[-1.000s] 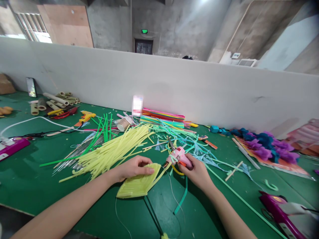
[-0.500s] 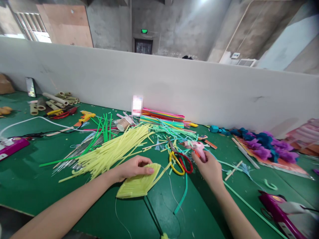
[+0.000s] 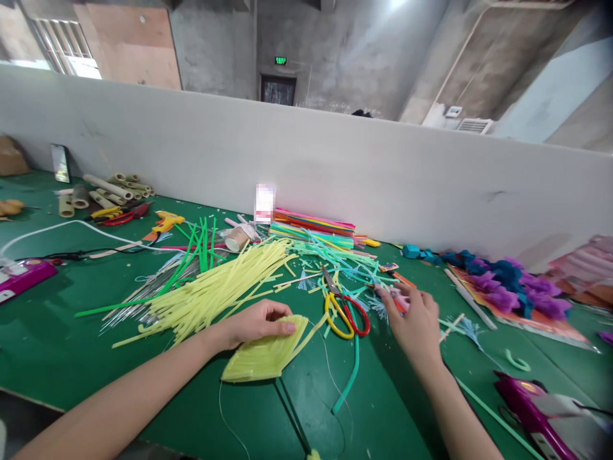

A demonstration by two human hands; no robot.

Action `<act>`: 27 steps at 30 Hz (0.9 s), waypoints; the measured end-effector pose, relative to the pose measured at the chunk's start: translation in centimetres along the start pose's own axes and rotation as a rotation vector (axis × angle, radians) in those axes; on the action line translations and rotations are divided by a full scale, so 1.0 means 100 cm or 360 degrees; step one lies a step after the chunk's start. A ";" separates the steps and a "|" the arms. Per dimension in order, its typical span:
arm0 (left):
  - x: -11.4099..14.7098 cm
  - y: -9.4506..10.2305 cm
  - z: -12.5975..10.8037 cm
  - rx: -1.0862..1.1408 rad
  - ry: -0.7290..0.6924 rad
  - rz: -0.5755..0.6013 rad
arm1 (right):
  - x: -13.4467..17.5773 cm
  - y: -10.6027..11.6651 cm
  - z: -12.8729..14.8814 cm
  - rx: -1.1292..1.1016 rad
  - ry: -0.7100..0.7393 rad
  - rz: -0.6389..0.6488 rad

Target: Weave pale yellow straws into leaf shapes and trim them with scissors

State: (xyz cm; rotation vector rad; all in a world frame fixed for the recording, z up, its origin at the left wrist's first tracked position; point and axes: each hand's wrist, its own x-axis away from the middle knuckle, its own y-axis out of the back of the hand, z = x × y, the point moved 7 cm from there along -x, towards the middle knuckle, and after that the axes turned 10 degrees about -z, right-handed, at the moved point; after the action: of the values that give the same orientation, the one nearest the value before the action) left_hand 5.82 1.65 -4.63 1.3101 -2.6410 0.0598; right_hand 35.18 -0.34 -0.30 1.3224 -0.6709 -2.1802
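My left hand [image 3: 268, 326] pinches a flat, fan-shaped piece of yellow pipe cleaners [image 3: 268, 354] between thumb and fingers. Loose yellow strands stick out at its right side, and thin thread hangs from it. My right hand [image 3: 412, 322] is closed over a pink glue gun [image 3: 400, 301], which it mostly hides; a bit of its front shows by the fingertips. Scissors [image 3: 345, 313] with one yellow and one red handle lie between my hands. Left of them spreads a pile of yellow pipe cleaners [image 3: 225, 284]. A teal pipe cleaner [image 3: 352, 377] lies below the scissors.
Green pipe cleaners [image 3: 204, 252] and a yellow glue gun [image 3: 167, 221] lie at the left, near pliers [image 3: 122, 216] and bamboo tubes [image 3: 110, 188]. Purple power strips [image 3: 29, 281] flank the table. Purple and teal fuzzy pieces [image 3: 517, 284] sit at right, before a white partition [image 3: 383, 172].
My right hand has moved right with the pink glue gun, away from the scissors, and now covers more of it. My left hand keeps the yellow piece in nearly the same place.
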 end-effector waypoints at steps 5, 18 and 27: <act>-0.001 0.002 -0.003 -0.0068 -0.0097 -0.0046 | 0.047 -0.016 0.091 -0.0997 0.0163 0.0847; -0.004 -0.003 0.001 -0.0146 -0.0116 0.0044 | 0.058 -0.027 0.109 -0.1209 0.0048 0.0797; -0.005 -0.004 0.002 -0.0218 -0.0073 0.0029 | 0.057 -0.025 0.116 -0.1215 0.0113 0.0768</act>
State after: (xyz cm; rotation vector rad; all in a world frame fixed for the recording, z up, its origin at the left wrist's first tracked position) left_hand 6.36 1.76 -4.97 1.2572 -2.6424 -0.1474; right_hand 22.05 -0.31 -0.90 0.7299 -0.0718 -1.7067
